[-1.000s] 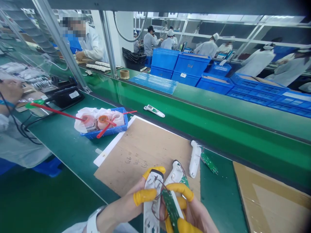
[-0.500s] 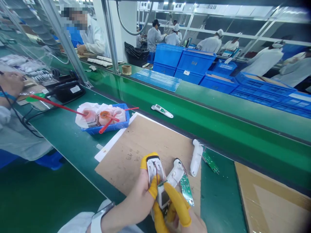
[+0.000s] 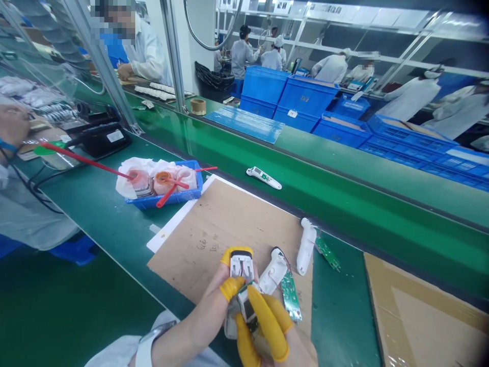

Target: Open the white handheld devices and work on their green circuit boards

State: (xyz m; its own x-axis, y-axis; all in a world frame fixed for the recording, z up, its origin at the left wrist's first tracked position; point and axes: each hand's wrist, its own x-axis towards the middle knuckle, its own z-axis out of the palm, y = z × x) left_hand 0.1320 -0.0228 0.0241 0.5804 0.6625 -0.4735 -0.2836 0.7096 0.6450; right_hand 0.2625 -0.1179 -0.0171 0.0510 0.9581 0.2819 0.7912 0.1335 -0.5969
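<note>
My left hand (image 3: 214, 293), in yellow finger cots, is closed around a white plastic device housing (image 3: 242, 264), open side up, thin wires inside. My right hand (image 3: 277, 331), also in yellow finger cots, pinches a circuit board with a small display (image 3: 246, 307) over the lower part of that housing. Whether the board is seated inside is hidden by the fingers. Just right of my hands lies a second white housing (image 3: 273, 273) with a wired green circuit board (image 3: 291, 298). Further right is a third housing (image 3: 306, 247) with its own green board (image 3: 327, 253).
A cardboard sheet (image 3: 237, 214) covers the bench under my hands. Left of it, a blue tray (image 3: 164, 202) holds bottles and red sticks. On the green conveyor (image 3: 214, 158) beyond lies another white device (image 3: 264, 178). Cardboard (image 3: 424, 316) lies right; a co-worker's hand (image 3: 15, 125) shows left.
The device on the conveyor has slid right. My right hand has shifted slightly left with the display board, which now sits more tilted over the housing. Both hands keep their hold.
</note>
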